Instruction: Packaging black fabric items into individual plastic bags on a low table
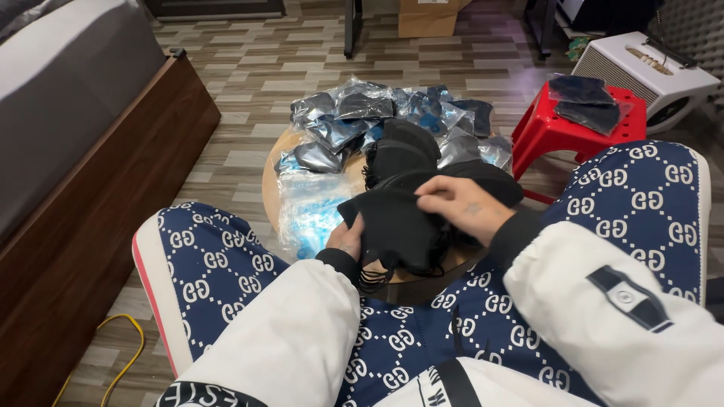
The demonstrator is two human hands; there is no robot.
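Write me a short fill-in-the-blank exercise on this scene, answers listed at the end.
1. Both hands, the left hand and the right hand, hold a ____ cloth.
2. The clear bags lie on a round ____ table.
3. Two dark packets rest on a ____ stool.
4. A ____ cable lies on the floor.

Missing words: black; wooden; red; yellow

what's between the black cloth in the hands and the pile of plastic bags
A heap of black cloth pieces lies between the held cloth and the bags, in the head view.
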